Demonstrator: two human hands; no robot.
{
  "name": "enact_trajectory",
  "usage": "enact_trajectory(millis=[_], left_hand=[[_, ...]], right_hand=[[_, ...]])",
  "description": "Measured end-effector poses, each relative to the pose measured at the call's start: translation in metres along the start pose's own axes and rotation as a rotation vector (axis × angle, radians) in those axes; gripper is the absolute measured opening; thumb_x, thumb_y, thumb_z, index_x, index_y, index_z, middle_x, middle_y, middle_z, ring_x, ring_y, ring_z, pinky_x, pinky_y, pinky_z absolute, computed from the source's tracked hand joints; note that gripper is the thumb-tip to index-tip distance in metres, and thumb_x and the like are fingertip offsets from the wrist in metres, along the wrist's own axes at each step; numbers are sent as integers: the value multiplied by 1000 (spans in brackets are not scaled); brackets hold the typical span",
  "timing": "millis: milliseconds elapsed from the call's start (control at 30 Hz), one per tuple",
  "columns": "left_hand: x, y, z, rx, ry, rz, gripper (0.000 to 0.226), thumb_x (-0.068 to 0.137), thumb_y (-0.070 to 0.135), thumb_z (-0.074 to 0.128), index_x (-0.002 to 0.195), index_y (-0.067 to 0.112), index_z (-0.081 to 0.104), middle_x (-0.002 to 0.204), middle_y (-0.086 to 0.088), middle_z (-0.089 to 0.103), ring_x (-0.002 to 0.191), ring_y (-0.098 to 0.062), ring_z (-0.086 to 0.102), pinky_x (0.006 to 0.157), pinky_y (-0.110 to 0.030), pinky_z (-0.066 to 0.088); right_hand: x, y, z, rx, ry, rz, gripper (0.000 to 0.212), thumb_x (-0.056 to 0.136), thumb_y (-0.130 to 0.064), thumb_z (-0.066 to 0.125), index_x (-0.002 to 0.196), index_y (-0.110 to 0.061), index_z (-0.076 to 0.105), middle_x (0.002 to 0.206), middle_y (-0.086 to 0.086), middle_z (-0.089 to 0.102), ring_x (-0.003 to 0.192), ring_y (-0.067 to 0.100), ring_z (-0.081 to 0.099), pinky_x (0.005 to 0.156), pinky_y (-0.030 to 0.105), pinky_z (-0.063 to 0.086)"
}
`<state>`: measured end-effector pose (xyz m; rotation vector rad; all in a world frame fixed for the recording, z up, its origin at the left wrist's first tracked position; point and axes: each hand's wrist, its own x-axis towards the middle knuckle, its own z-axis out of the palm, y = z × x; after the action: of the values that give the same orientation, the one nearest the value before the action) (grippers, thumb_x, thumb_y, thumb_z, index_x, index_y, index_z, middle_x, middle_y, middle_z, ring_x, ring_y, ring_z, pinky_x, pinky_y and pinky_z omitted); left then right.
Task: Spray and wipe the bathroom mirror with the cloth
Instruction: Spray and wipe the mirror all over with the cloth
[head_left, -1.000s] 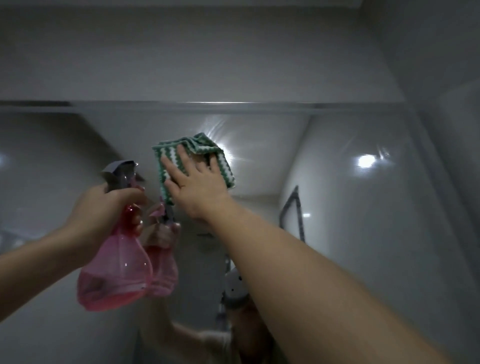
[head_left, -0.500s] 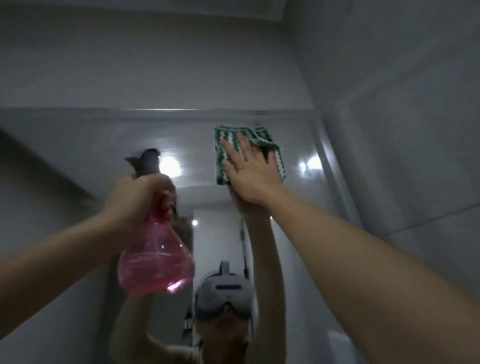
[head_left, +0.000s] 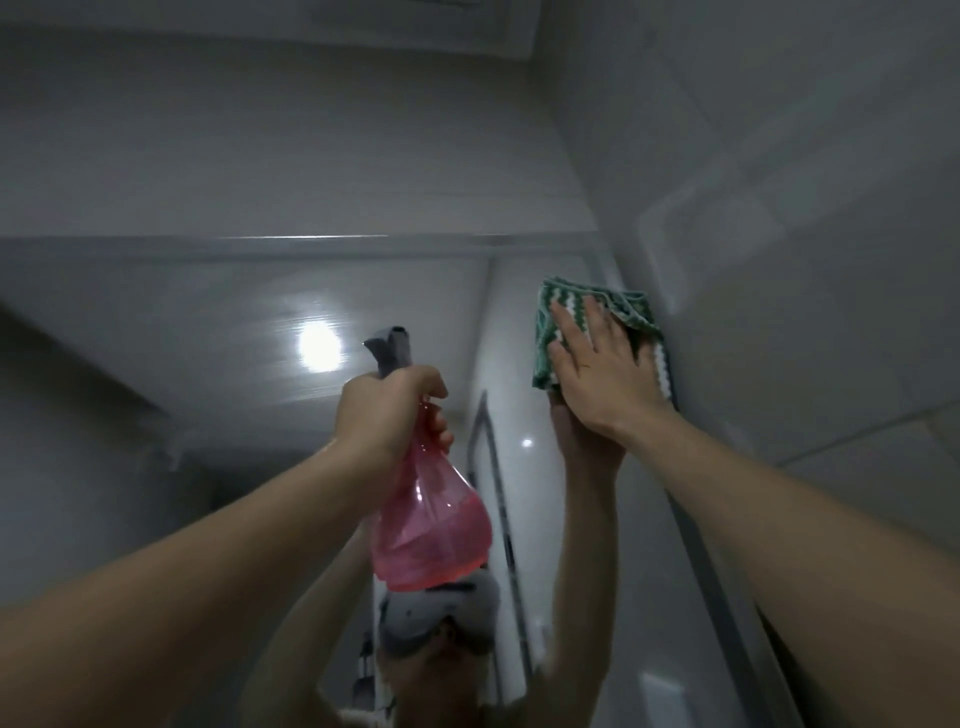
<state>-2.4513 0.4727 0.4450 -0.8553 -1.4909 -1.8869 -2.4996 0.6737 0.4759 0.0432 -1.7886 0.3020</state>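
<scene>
The bathroom mirror (head_left: 182, 322) fills the lower middle and left of the head view. My right hand (head_left: 602, 369) presses a folded green-and-white striped cloth (head_left: 631, 306) flat against the glass near the mirror's top right corner. My left hand (head_left: 389, 410) grips the neck of a pink spray bottle (head_left: 431, 535) with a grey nozzle, held upright in front of the mirror. The bottle is about half full of pink liquid. My palm hides the cloth's lower middle.
A grey tiled wall (head_left: 805, 260) meets the mirror's right edge just beside the cloth. A white wall band (head_left: 260, 156) runs above the mirror's top edge. The glass reflects a round ceiling light (head_left: 319, 345), my raised arms and the headset.
My right hand has slid the cloth rightward across the top of the mirror to its right edge. My left hand with the bottle stays raised, now nearer the middle of the view.
</scene>
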Motion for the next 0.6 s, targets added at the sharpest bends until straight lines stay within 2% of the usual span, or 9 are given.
enact_trajectory(millis=[100, 200, 267, 433, 600], left_hand=[[6, 14, -26, 23, -57, -49, 9, 73, 1, 56, 79, 1, 49, 42, -8, 40, 32, -20, 39, 65, -37, 42], [8, 34, -61, 97, -107, -53, 9, 77, 5, 56, 83, 2, 50, 44, -7, 41, 33, -19, 41, 44, -21, 43], [5, 48, -88, 117, -82, -38, 6, 80, 3, 53, 77, 2, 48, 42, -6, 40, 31, -17, 39, 37, -18, 39], [-1, 75, -153, 131, 28, 29, 15, 84, -2, 47, 94, 8, 43, 46, -7, 34, 28, -13, 36, 34, -14, 35], [-3, 93, -210, 186, 146, 60, 3, 82, 0, 50, 84, 3, 50, 38, -3, 39, 28, -13, 38, 35, -15, 37]], right_hand=[[6, -24, 4, 10, 38, 110, 52, 103, -43, 16, 151, -38, -3, 160, -1, -13, 147, 20, -8, 115, 50, -5], [13, -57, 7, 34, 33, 144, 52, 103, -40, 14, 152, -35, -4, 160, 2, -14, 146, 23, -12, 115, 51, -7], [19, -83, 11, 44, 32, 126, 53, 103, -40, 14, 152, -34, -4, 160, 3, -14, 146, 24, -12, 115, 51, -7], [26, -173, 25, 54, 6, -8, 54, 102, -40, 12, 152, -32, -5, 159, 5, -15, 146, 27, -12, 114, 54, -7], [18, -268, 39, 53, -75, -220, 54, 103, -39, 11, 152, -29, -10, 158, 6, -20, 146, 29, -12, 114, 54, -9]])
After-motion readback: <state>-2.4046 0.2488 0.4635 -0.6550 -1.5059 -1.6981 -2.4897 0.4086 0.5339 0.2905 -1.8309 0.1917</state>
